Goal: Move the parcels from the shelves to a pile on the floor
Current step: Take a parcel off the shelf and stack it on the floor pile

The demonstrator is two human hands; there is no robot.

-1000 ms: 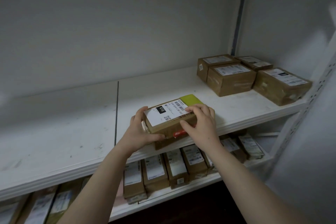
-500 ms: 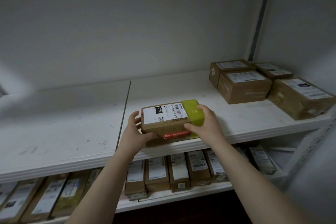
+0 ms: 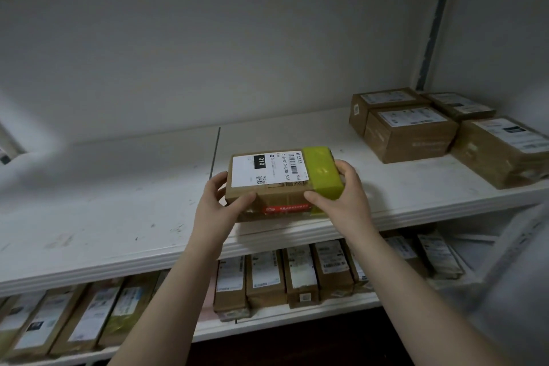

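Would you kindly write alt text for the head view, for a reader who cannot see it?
Two bare hands, left and right, grip a brown parcel with a green end at the front edge of a white shelf. Four more boxes sit at the shelf's right; the shelf below holds a row of parcels.

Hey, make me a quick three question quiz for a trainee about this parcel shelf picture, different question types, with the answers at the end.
1. True or false: both the left hand and the right hand grip the parcel with the green end.
2. How many parcels sit in the group at the right end of the upper shelf?
3. Multiple choice: the parcels on the lower shelf are mostly
A. lying flat in one stack
B. stood on edge in a row
C. hanging from hooks

Key
1. True: one hand at each end.
2. Four.
3. B.
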